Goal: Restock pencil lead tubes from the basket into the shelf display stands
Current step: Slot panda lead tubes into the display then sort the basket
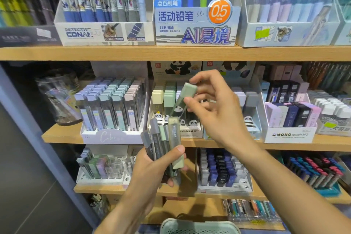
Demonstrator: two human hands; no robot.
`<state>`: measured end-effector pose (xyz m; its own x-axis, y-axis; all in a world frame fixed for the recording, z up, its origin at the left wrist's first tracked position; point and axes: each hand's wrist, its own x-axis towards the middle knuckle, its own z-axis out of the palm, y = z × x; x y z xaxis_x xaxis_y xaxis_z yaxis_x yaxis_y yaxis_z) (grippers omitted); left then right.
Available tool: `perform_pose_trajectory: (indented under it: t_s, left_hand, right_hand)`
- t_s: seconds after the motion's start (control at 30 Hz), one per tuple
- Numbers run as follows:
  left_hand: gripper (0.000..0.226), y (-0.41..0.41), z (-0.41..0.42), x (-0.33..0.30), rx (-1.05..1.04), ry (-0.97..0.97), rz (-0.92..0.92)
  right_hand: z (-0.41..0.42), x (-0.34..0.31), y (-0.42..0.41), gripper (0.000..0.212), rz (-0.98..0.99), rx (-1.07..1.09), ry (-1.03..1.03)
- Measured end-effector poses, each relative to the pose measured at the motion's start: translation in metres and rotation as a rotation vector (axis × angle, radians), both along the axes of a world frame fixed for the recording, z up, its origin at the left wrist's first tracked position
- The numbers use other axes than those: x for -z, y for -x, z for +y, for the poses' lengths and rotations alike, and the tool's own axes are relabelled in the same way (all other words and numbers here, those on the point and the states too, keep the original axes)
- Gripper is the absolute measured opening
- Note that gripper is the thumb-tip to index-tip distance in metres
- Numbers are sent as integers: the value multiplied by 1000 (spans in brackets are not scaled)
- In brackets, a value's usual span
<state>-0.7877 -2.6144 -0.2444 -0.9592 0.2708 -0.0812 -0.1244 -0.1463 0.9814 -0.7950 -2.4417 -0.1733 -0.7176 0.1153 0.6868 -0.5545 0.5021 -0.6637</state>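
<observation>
Here the right hand (212,108) pinches a green-capped tube (185,99) between thumb and fingertips, holding it tilted, cap up and to the right, its lower end dipping toward the panda stand (190,131) just behind and below the hand. The tube has a clear body with a panda print and a pale sage cap. In that stand a yellow-capped tube and green-capped ones fill the rows to the left of the hand; the rows straight behind it are hidden by the fingers, so free slots cannot be told. The stand's front lip sits just under the tube's lower end.

Below and left, the left hand (161,163) grips a bundle (163,144) of tubes upright, grey and green caps fanned out, the thumb pressed across the front one. The bundle's tops come near the tilted tube's lower end, with a small gap between.

Under both hands, at the bottom edge, shows the rim of the basket (197,225), pale green. The shelf (62,136) edge runs left of the left hand.
</observation>
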Motion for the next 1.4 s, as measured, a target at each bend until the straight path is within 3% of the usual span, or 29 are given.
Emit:
perform_pose_trajectory:
  t_s: [0.13,0.3,0.53,0.8,1.03,1.23,1.4]
  left_hand:
    - [28,2,-7,0,-47,-5,8]
    - [29,4,-12,2,-83,-9,16]
    - [33,3,-13,0,-111,-29,8]
    - [31,2,-16,-3,-145,-26,16]
    - [40,-1,-15,-2,-135,-17,50]
    - [39,-3,-13,-2,-125,-20,57]
    - [39,-1,-14,-4,-70,-36,24]
  right_hand:
    - [-13,10,17,27,44,42,-221]
    - [-15,11,32,29,72,84,-337]
    - [-13,8,36,29,49,70,-331]
    - [-17,15,30,29,128,204,-534]
    - [-12,11,33,33,65,272,-620]
    - [-13,11,23,38,45,245,-672]
    - [-7,38,-22,35,158,77,-728]
